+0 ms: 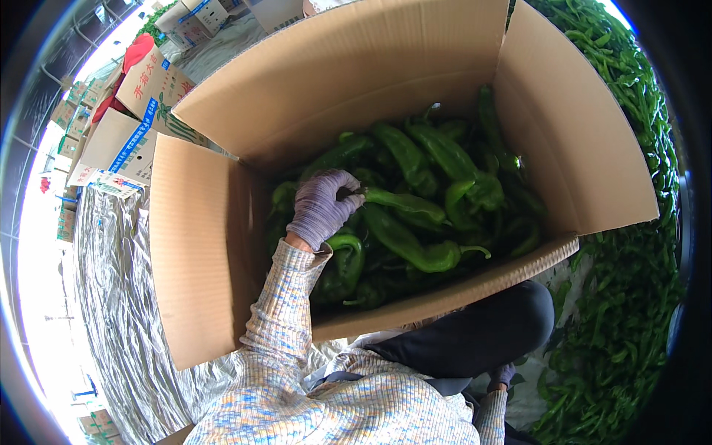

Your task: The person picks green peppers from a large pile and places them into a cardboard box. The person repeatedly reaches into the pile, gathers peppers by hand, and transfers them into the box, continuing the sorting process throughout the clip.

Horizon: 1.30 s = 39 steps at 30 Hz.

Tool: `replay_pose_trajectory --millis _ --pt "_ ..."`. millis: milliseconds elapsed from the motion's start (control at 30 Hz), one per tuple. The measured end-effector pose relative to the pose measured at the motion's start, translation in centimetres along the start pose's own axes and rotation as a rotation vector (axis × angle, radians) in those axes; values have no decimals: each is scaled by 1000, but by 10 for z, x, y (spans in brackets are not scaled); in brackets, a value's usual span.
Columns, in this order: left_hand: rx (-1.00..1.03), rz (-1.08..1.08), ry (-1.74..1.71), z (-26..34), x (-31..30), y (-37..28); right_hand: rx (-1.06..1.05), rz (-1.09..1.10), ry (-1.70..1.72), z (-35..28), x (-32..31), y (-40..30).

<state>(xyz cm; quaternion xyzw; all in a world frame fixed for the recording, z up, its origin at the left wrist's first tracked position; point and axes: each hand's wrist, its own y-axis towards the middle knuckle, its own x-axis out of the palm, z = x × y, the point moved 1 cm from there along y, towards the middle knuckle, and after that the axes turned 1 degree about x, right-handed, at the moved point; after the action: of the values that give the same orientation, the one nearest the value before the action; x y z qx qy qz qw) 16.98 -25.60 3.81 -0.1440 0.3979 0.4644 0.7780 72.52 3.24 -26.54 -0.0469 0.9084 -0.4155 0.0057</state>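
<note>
My left hand [324,207], in a lilac knit glove, reaches inside an open cardboard box [192,250]. Its thumb and fingertips pinch the stem end of a long green pepper [406,203], which lies over other peppers. Near my wrist curls another pepper [349,258], and a large one [409,242] with a curved stem rests just below the held one. Several more green peppers [450,153] cover the box's bottom. My right hand [502,374], gloved too, is low beside my bent knee; its fingers are mostly hidden.
A big heap of green peppers [612,311] spreads along the right. The box flaps [578,117] stand outward around the opening. At the upper left are printed cartons [133,122] with blue tape and red cloth [137,51]. Crinkled silvery sheeting [119,311] covers the ground at left.
</note>
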Motion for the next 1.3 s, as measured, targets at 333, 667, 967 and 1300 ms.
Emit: replay_pose_trajectory --millis 333,667,967,1300 --pt "-82 -90 -586 5 6 -3 -141 60 -278 -4 22 -13" --pt "-141 -93 -644 7 13 -1 -138 107 -254 6 21 -9" --pt "262 365 -129 62 11 0 -162 78 -260 -25 43 -60" --pt "349 36 607 13 34 -42 -236 34 -724 21 63 8"
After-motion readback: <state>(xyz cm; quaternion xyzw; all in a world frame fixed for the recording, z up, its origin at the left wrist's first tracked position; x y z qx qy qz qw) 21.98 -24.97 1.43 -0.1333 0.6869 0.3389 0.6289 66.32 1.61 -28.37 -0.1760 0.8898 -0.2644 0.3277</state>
